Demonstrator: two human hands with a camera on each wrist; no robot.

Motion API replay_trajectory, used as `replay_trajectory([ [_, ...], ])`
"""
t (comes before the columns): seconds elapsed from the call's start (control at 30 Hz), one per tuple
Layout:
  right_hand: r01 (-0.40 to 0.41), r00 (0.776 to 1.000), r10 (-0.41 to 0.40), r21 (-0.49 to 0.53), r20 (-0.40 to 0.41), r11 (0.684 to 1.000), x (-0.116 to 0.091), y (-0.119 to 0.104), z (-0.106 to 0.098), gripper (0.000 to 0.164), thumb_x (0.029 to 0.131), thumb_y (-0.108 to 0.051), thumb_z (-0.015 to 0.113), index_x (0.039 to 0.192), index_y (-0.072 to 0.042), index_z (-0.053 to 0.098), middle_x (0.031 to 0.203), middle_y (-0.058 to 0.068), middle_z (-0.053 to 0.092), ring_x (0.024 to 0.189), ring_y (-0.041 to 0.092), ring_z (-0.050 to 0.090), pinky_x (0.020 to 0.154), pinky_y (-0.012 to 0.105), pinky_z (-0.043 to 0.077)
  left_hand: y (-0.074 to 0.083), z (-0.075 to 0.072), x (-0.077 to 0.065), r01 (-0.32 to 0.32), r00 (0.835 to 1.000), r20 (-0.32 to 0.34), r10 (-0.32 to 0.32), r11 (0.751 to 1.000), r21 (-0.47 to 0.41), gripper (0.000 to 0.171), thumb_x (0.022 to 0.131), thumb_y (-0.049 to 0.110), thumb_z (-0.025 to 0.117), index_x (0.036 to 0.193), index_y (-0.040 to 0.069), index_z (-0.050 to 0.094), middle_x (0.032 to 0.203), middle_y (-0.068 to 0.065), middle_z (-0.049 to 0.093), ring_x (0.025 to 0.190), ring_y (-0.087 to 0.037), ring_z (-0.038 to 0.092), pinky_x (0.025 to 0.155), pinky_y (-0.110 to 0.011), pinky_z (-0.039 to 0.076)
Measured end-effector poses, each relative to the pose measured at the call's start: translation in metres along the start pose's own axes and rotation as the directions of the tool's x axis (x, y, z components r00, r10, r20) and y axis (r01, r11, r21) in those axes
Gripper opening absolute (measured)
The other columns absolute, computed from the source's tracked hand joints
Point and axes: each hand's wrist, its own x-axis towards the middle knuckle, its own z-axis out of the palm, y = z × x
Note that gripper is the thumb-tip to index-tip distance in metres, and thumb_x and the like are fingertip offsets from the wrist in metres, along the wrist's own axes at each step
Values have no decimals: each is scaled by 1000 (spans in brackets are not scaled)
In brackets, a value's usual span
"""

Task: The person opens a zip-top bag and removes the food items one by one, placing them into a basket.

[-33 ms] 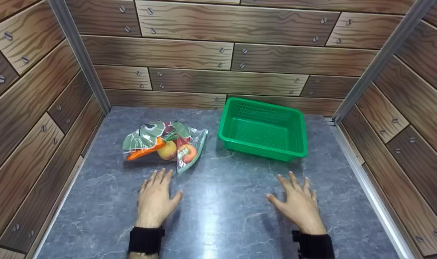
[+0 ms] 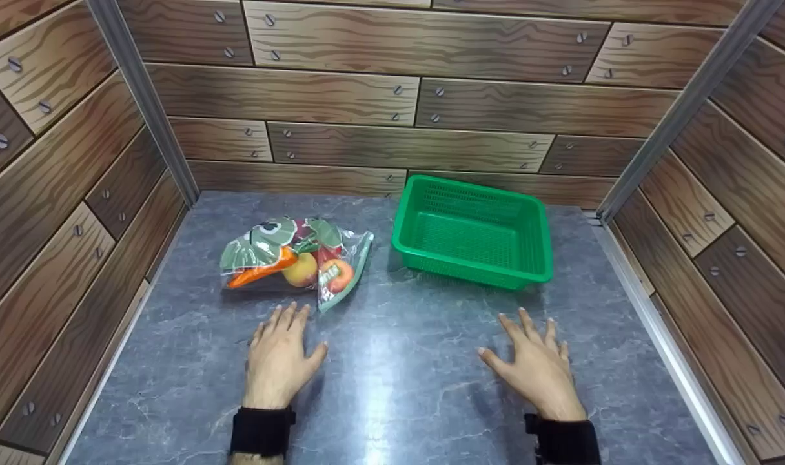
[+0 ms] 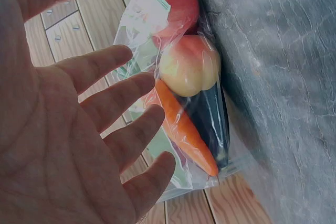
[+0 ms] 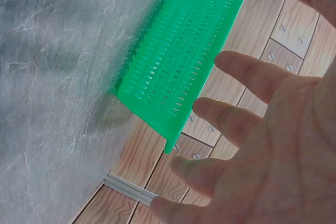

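Note:
A clear zip bag (image 2: 363,261) with a green printed pattern lies on the left side of the table. Through its plastic show an orange carrot (image 3: 184,127), a yellow-red peach-like fruit (image 3: 190,65), a redder round fruit (image 3: 181,3) and a dark, long item (image 3: 209,119). My left hand (image 2: 277,361) is just in front of the bag, palm down, fingers spread and holding nothing. On the right, my right hand (image 2: 536,371) is likewise spread and holds nothing, short of a green plastic basket (image 2: 473,274). That basket has perforated sides and nothing inside.
A grey marble-patterned table (image 2: 392,361) lies under everything. Wood-print walls (image 2: 341,97) enclose it at the back and both sides, with metal corner posts (image 2: 150,103). The basket stands close to the back wall. Each wrist wears a black band (image 2: 262,431).

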Motion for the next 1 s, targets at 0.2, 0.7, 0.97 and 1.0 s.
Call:
replay_trajectory([
  [0.2,14,1000,-14,-14,-12,1000,5,1,-2,97,110,-71,71,183,-15,42,194,28,19,175,74,-1,134,96,2,1,0,1,1,1000,-2,-1,1000,-1,75,103,41,84,166,5,64,175,-24,61,168,-51,52,137,-77,42],
  [0.7,144,967,-171,-149,-188,978,84,11,-24,85,119,-44,68,187,-12,28,194,26,24,181,56,16,146,82,10,7,12,19,-49,999,-14,49,998,51,84,101,41,88,173,9,57,183,-20,52,173,-47,46,142,-74,37],
  [0.97,144,960,-187,-207,-208,968,115,24,-20,72,119,-39,70,178,-6,46,181,29,50,173,56,39,143,86,20,15,28,57,-189,982,9,190,964,186,92,97,38,97,176,16,55,188,-13,46,178,-39,40,147,-68,33],
  [1.0,147,953,-195,-210,-232,967,118,25,-19,68,119,-37,71,175,-5,51,177,29,55,170,55,45,142,85,23,15,30,61,-198,979,5,202,960,197,90,97,37,97,175,16,56,187,-13,48,178,-38,41,146,-68,34],
])
